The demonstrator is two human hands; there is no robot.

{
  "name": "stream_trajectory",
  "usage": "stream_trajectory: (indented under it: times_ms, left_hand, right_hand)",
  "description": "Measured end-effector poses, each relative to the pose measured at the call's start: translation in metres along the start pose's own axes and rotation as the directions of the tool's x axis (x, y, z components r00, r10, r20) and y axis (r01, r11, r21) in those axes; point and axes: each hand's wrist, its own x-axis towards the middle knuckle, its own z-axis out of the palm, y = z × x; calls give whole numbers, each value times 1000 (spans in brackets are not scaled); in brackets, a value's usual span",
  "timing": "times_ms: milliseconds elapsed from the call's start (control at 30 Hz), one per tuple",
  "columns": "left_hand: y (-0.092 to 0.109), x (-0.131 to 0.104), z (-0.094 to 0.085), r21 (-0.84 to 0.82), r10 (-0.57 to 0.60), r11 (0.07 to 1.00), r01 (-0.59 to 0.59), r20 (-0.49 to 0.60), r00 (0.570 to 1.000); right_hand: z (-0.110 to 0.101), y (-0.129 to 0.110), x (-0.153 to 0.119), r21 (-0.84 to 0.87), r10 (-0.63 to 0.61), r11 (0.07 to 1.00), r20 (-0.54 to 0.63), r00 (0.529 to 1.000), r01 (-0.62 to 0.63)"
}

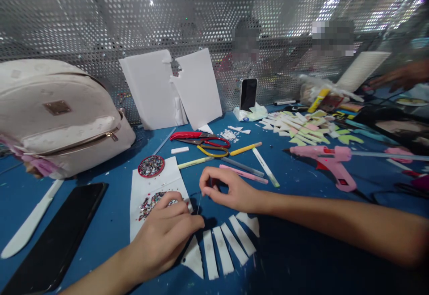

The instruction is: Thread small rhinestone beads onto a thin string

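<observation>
On the blue desk, threading sequins.
Right hand pinches a thin needle; left hand, grip narrow, picks from the sequin pile. Aligning needs steady fingers.

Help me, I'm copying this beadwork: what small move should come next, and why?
Probably dip the needle into the sequins on the white sheet: the right hand pinches its top, and the left hand rests beside that pile.
</observation>
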Motion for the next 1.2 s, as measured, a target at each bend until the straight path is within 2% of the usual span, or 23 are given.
stream_trajectory:
  times_ms: [133, 300, 400, 433, 500, 533, 567, 700, 800, 967, 1200]
  left_hand:
    - [0, -1, 2, 32, 35, 999, -38, 90, 995]
    - [-2, 0, 1, -32, -13, 999, 14, 25, 1000]
    - [-13, 4, -12, -20, -111, 994, 111, -16, 994]
    - [-21, 5, -19, 4, -192, 981, 193, -54, 980]
    - [-39, 6, -32, 35, -414, 905, 423, -152, 898]
    - [-51, 5, -38, 37, -487, 866, 499, -165, 858]
    - [-62, 3, -42, 47, -530, 840, 541, -144, 836]
    - [-105, -13, -44, 78, -538, 832, 549, -130, 833]
    - [-122, -24, -38, 100, -522, 838, 536, -140, 841]
    - [-128, -26, -35, 148, -517, 835, 531, -121, 847]
    - [-130, -22, -37, 206, -563, 798, 566, -77, 823]
  right_hand:
    - [-2, 4, 4, 198, 128, 975, -121, 984, -102]
    - [-1, 9, 6, 326, 171, 939, -180, 969, -105]
    - [0, 9, 6, 377, 185, 921, -193, 964, -101]
    - [0, 9, 6, 384, 194, 917, -194, 962, -108]
    - [0, 7, 7, 387, 208, 914, -192, 959, -120]
    - [-1, 7, 7, 387, 211, 914, -189, 959, -125]
    - [-1, 7, 7, 387, 213, 913, -184, 960, -128]
    - [0, 9, 8, 378, 213, 916, -166, 963, -137]
    - [0, 10, 8, 374, 216, 917, -172, 961, -139]
    - [0, 10, 9, 379, 228, 913, -166, 959, -151]
    - [1, 9, 9, 363, 227, 918, -162, 960, -156]
